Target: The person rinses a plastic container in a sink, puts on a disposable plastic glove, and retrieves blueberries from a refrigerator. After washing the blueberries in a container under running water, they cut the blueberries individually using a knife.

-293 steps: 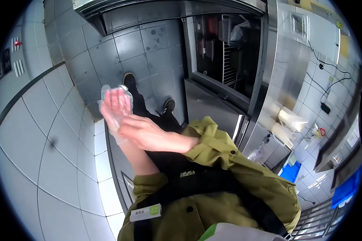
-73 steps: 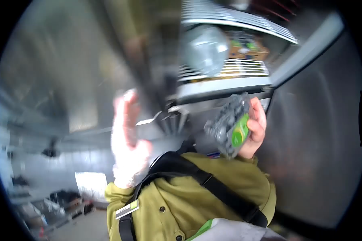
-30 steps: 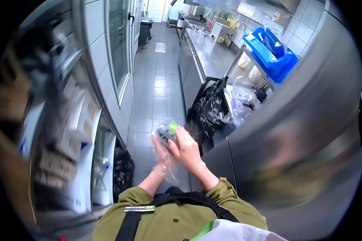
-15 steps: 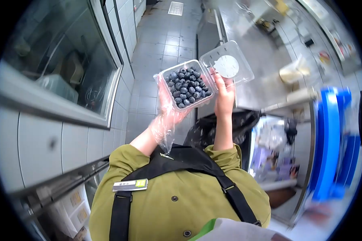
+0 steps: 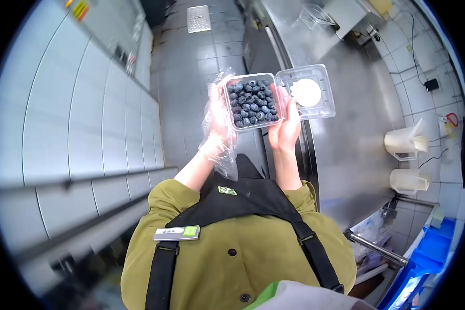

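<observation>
A clear plastic box of blueberries [image 5: 252, 103] is held up in front of my chest. Its hinged lid [image 5: 319, 98], with a round white label on the inside, lies folded open to the right. My left hand [image 5: 219, 113], in a loose transparent plastic glove, grips the left side of the box. My bare right hand [image 5: 287, 121] holds the right side near the hinge, its fingers partly behind the clear plastic.
A steel counter [image 5: 346, 150] runs along the right, with two whitish pitchers [image 5: 404, 140] by the wall. Blue bins [image 5: 431, 248] stand at the lower right. On the left is a tiled wall [image 5: 62, 119]; a floor drain [image 5: 199, 19] lies ahead.
The blueberry box, earlier closed in my hands, is now open. Since the last earlier frame, box and hands have shifted slightly right, and the view has moved along the counter, away from the glass door.
</observation>
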{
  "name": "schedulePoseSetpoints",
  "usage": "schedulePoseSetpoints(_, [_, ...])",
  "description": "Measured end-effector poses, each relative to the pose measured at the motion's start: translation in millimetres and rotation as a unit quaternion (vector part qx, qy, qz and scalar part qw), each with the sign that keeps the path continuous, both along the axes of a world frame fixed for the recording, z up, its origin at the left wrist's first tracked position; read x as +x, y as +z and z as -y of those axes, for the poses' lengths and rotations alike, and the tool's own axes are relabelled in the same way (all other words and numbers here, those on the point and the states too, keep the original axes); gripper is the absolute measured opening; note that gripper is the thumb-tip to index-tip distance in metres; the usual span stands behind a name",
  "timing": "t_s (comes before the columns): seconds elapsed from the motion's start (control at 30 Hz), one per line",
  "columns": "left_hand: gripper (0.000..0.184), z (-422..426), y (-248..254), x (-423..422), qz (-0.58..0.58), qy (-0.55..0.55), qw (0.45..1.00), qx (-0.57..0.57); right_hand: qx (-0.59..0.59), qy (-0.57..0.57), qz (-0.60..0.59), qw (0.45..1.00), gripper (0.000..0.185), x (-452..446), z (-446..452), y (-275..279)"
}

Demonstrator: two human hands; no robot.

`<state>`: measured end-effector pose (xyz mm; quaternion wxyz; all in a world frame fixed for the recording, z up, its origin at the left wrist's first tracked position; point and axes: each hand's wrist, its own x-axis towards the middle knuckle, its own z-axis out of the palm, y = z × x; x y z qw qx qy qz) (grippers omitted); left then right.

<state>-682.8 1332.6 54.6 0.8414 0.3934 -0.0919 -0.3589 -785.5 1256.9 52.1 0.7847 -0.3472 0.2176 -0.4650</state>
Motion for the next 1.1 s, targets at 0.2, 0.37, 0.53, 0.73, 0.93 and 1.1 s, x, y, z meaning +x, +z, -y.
schedulePoseSetpoints(0.2, [0.028,154,-19,76,0.092,-0.099,0.990,0.049,0.005,-0.090,-0.020,0.996,0.038,68,132,-25])
schedulePoseSetpoints(0.37, [0.041,305,-11,156,0.154,-0.143,0.975,0.077,-0.033,-0.143,-0.039,0.988,0.038,144,283,-21])
schedulePoseSetpoints(0.53, [0.060,454,-13,248,0.221,-0.107,0.967,0.073,-0.059,-0.231,-0.094,0.967,0.036,248,420,-15])
schedulePoseSetpoints(0.73, [0.049,615,-43,337,0.218,-0.256,0.935,0.116,-0.072,-0.338,-0.174,0.922,0.037,326,571,-45])
schedulePoseSetpoints(0.93, [0.048,737,-38,380,0.114,-0.416,0.900,0.071,-0.004,-0.363,-0.302,0.881,0.035,341,709,-45])
schedulePoseSetpoints(1.1, [0.063,799,-18,388,-0.080,-0.531,0.837,0.104,0.052,-0.381,-0.358,0.851,0.033,349,762,-25])
